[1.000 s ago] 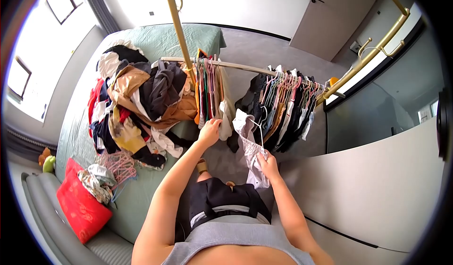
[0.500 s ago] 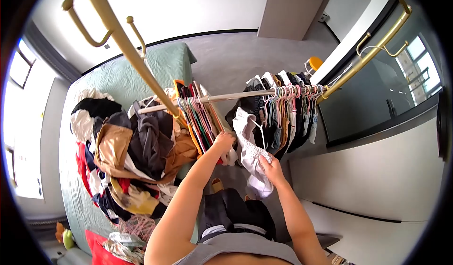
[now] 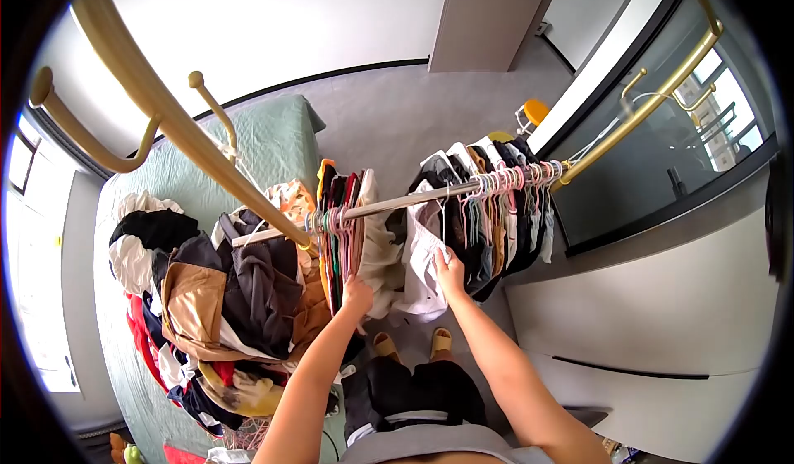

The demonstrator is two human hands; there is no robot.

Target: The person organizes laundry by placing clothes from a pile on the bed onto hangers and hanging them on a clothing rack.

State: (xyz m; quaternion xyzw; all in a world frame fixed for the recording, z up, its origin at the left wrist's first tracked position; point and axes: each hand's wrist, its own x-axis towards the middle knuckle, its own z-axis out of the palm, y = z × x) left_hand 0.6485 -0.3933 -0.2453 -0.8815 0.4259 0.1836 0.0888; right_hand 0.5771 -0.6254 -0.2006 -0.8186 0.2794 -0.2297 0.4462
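Note:
My right hand is closed on the edge of a white garment, which had a gathered elastic band in the earlier view. The garment hangs from a white hanger hooked on the metal rail. My left hand is closed at the near edge of a tight row of clothes on the rail's left part; what its fingers grip is partly hidden. Between the two hands hangs a pale beige garment. Right of the white garment, several clothes hang on mostly pink and white hangers.
Left of the rack, a bed with a green cover carries a heap of loose clothes. Gold rack posts with hooks rise at both ends. A white cabinet stands right; a yellow stool is behind the rack.
The white garment has gone up, and its hanger now hangs on the rail. My right hand has moved up and left; my left hand has moved down and left. The view has shifted.

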